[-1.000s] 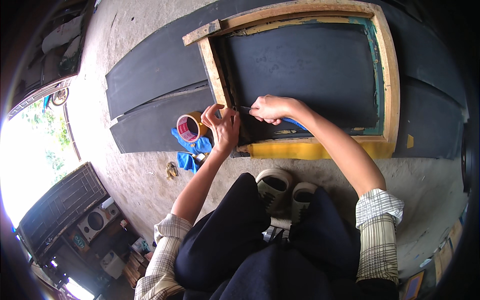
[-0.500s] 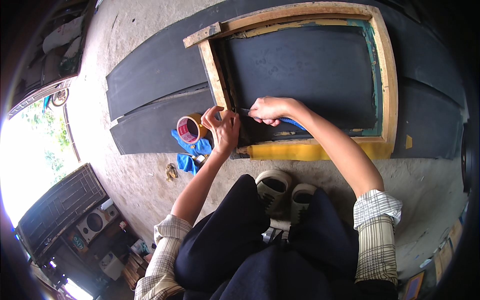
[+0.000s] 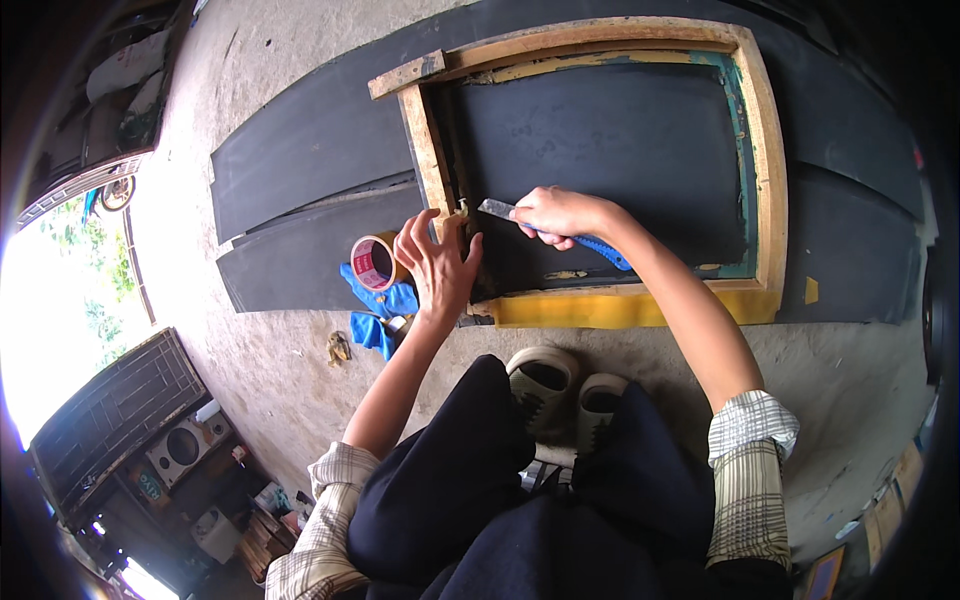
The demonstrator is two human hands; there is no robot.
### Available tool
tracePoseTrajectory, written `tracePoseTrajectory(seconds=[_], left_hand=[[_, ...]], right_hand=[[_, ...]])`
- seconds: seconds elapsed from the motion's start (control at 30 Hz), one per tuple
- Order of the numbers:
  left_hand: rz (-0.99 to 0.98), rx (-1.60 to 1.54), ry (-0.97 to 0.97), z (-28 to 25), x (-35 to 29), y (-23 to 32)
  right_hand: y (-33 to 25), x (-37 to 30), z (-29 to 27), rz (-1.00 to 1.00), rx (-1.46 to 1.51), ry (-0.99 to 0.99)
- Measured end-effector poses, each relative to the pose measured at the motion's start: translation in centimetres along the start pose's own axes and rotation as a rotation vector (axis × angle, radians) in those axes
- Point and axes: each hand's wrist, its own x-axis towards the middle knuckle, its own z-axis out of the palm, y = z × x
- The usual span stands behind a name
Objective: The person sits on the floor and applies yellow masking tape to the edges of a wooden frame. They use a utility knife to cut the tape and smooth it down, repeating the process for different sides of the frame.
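Note:
My right hand (image 3: 565,216) is closed round a blue utility knife (image 3: 612,256). Its blade (image 3: 497,209) is out and points left, a short way off the inner edge of a wooden frame (image 3: 768,170). My left hand (image 3: 440,268) has its fingers spread at the lower end of the frame's left bar (image 3: 426,140), fingertips at the wood. A dark panel (image 3: 600,150) lies inside the frame, with yellow and green material along its margins. A yellow strip (image 3: 640,308) runs along the frame's near side.
Left of my left hand a roll of tape (image 3: 374,262) rests by a blue cloth (image 3: 373,334). Wide dark boards (image 3: 310,160) lie under the frame on the concrete floor (image 3: 290,400). My shoes (image 3: 543,378) are just below the frame. A speaker (image 3: 185,447) stands at lower left.
My right hand has drawn the knife back from the left bar, so the blade now shows apart from it. The fingers of my left hand have spread wider.

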Motion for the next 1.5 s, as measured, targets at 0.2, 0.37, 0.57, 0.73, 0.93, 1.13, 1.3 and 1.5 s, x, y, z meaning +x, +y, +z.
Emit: tracePoseTrajectory(seconds=[0.2,0.37,0.57,0.73,0.93,1.13,1.3,1.5], left_hand=[[0.068,0.174,-0.100,-1.8,1.5,0.9],[0.163,0.344,-0.346,-3.1,3.7,2.5],[0.121,0.396,-0.329,-1.4,3.4,2.5],[0.125,0.014,-0.393,-1.4,4.3,0.3],[0.179,-0.213,-0.431,-1.0,4.6,-2.7],[0.012,-0.655,-0.388,-1.3,4.7,-4.1],[-0.348,-0.930,-0.067,-1.8,4.3,-5.5],[-0.266,-0.641,-0.126,-3.6,3.4,-7.8]], right_hand=[[0.2,-1.3,-1.3,-0.004,0.019,0.049],[0.7,-1.4,-0.4,0.009,-0.024,0.064],[0.6,-0.9,-0.1,-0.019,-0.009,0.077],[1.0,-0.7,-0.2,-0.052,0.027,0.082],[1.0,-0.2,0.2,-0.055,-0.039,0.112],[0.9,-0.2,0.0,-0.007,-0.097,0.095],[0.7,-0.4,0.0,-0.012,-0.097,0.094],[0.3,-0.6,0.4,-0.002,-0.093,0.124]])
